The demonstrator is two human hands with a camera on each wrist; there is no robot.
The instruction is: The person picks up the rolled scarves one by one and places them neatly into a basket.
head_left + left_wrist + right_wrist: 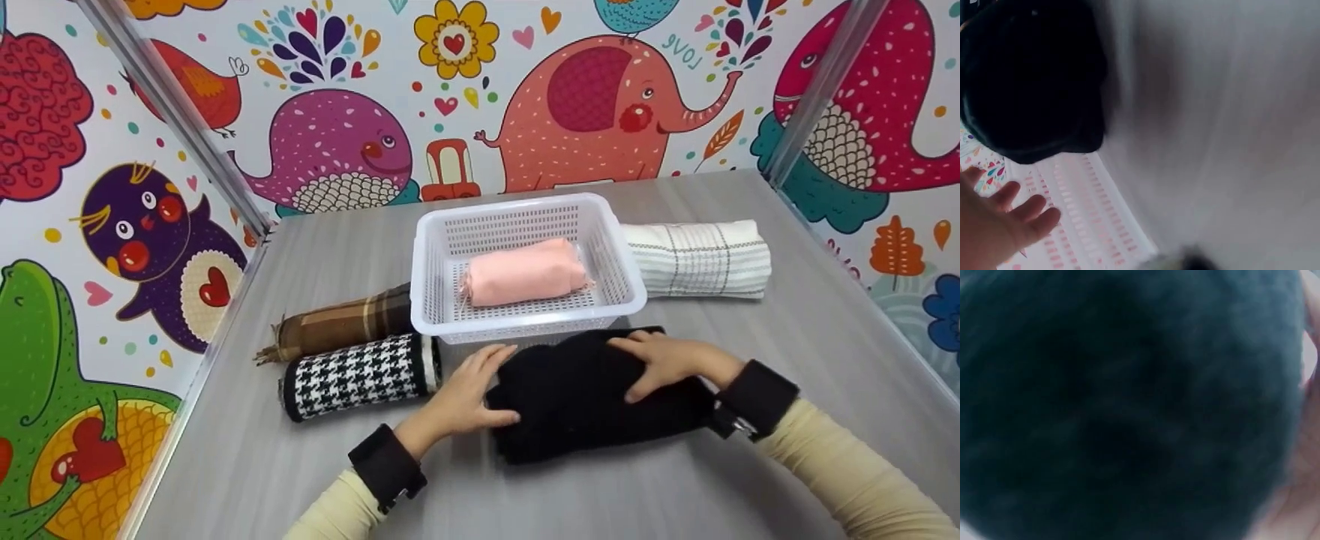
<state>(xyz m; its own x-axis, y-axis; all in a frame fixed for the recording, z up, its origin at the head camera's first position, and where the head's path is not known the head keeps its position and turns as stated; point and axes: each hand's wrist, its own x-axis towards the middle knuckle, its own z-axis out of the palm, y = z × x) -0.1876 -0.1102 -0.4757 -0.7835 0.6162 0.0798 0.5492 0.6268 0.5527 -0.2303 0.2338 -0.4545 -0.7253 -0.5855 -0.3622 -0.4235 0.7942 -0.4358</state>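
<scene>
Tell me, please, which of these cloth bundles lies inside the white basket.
The pink bundle; it alone lies in the basket. Outside lie the black bundle, brown bundle, houndstooth bundle and white checked bundle.

Black bundle point(577, 405): matt cloth, fuzzy. Basket point(525, 323): smooth plastic, slight gloss. Pink roll point(525, 274): matt cloth. Bench point(337, 251): smooth, matt, wood-like. Corner post point(185, 120): metal, satin.
</scene>
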